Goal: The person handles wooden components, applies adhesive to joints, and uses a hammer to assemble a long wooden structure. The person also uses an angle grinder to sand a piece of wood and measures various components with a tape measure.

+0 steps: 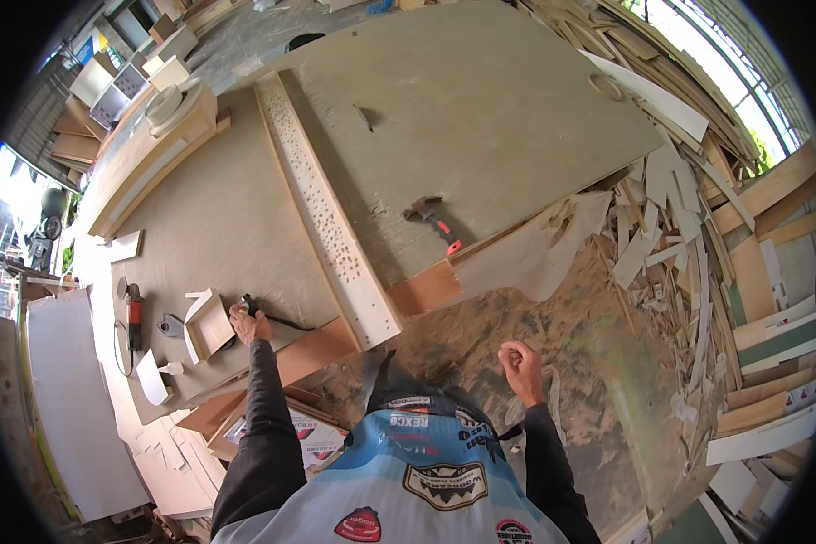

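My left hand [251, 325] is at the near edge of the workbench, its fingers closed on a small dark object [247, 304] with a yellowish spot, whose kind I cannot make out. A dark strap or cord lies just right of it. Beside that hand is a shallow wooden tray [211, 327] with a white edge. My right hand [521, 370] hangs over the floor beyond the bench edge, fingers curled in; whatever they may hold is hidden. A long white board [322, 195] dotted with many small dark bits lies across the bench between the hands.
A claw hammer [435, 223] with a red-and-black handle lies right of the board. An angle grinder [133, 317] rests at the left. A curved wooden piece [154, 172] stands farther back. Scrap wood [671, 208] is heaped at the right, above a dusty floor [480, 335].
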A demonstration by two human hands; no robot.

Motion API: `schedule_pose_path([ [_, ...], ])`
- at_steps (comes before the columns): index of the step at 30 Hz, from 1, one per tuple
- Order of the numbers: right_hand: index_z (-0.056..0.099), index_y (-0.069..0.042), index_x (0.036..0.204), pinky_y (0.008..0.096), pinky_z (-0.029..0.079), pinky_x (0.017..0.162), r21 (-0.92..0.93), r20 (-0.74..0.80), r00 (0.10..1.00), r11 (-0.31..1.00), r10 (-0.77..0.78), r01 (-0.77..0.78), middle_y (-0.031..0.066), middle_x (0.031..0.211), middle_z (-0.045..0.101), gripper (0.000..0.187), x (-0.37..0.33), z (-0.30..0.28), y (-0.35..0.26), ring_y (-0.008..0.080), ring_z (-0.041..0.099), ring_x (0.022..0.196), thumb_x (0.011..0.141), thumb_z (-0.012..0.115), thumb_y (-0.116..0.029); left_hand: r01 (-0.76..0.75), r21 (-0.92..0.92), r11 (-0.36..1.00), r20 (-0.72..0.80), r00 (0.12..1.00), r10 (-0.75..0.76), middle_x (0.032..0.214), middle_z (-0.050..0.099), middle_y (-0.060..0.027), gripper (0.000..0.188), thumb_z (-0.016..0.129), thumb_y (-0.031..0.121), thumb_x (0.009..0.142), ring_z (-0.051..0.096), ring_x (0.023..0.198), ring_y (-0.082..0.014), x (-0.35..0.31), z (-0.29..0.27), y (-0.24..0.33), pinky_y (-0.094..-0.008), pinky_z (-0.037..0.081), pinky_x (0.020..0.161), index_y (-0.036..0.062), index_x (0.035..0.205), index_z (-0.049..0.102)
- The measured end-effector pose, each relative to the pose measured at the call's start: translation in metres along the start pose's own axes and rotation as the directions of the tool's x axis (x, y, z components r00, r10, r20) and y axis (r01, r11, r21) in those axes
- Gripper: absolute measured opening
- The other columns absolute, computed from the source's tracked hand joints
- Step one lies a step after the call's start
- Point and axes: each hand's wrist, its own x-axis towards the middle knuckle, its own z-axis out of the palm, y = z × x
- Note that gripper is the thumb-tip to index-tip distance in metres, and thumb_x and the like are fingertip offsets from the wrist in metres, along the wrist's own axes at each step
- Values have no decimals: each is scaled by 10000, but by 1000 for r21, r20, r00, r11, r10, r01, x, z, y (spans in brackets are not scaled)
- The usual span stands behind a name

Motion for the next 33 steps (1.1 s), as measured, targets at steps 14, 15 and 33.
schedule_pose_path([
  [14,539,-13,1231,454,528,839,-171,158,882,867,-444,467,181,1115,631,433,181,43,-45,364,644,984,890,672,-244,489,241,838,-168,872,-460,1440,388,-272,859,729,395,800,486,1261,-451,-24,29,86,-533,418,1049,129,1520,341],
  [15,505,-6,1262,462,510,887,-171,180,877,863,-446,475,204,1149,598,481,192,46,-48,391,605,1059,884,672,-253,489,209,847,-202,869,-452,1444,387,-264,862,746,436,775,482,1275,-431,-17,37,76,-536,433,1034,197,1514,372],
  [33,554,-30,1177,509,514,758,-256,474,788,795,-393,551,198,1059,591,489,295,74,-71,427,624,926,807,747,-287,395,21,919,-158,908,-387,1244,517,-233,635,714,276,690,510,1168,-417,-16,27,24,-490,435,1030,165,1297,565],
])
